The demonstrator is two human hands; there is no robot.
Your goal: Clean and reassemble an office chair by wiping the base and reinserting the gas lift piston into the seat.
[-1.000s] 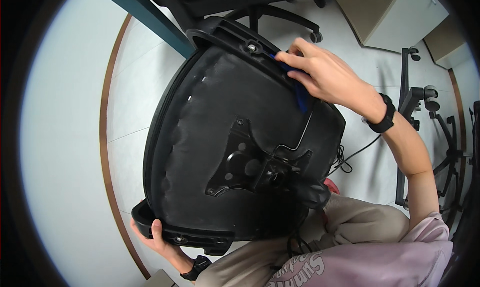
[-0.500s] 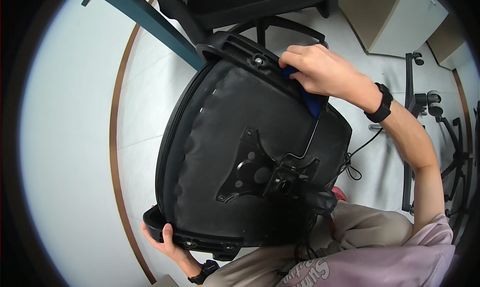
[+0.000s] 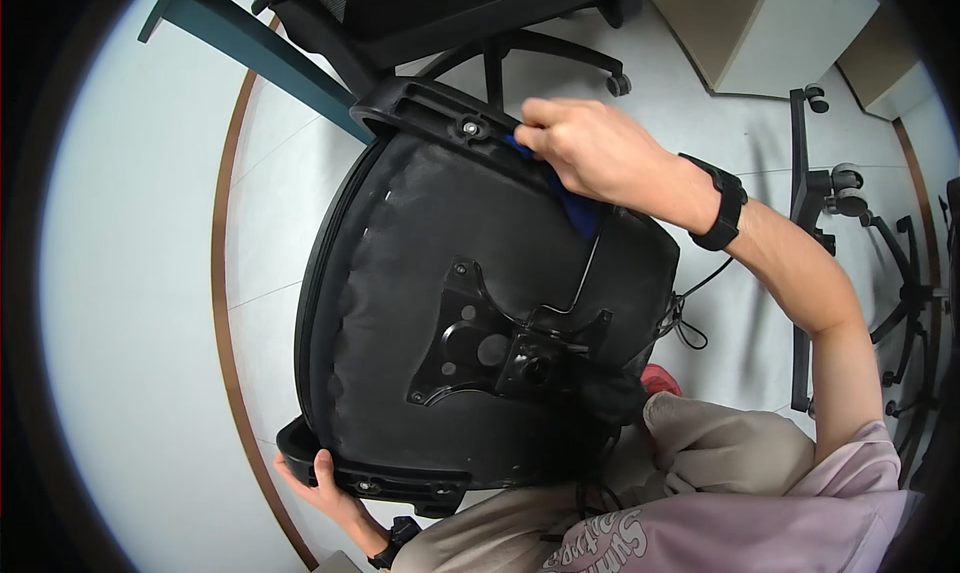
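Note:
An upturned black office chair seat (image 3: 400,263) leans by my lap, its underside facing me. A metal mounting plate (image 3: 480,343) with a bent lever rod is fixed at its middle. My left hand (image 3: 325,488) grips the curved end of the near armrest bracket (image 3: 400,481), thumb on top. At the far side, my right hand (image 3: 575,153) is closed on a blue cloth (image 3: 575,208), pressing it to the far armrest bracket (image 3: 440,118) beside a bolt. Part of the cloth hangs below my fingers; the rest is hidden by my hand.
Another black office chair (image 3: 450,23) stands just beyond the seat, next to a teal beam (image 3: 260,58). Chair bases with casters (image 3: 848,188) lie at the right. A pale cabinet (image 3: 770,33) stands at the back right, and a white wall (image 3: 130,273) runs along the left.
My right hand has moved left with the blue cloth, along the far bracket. The seat appears shifted slightly left in view; my left hand keeps its hold.

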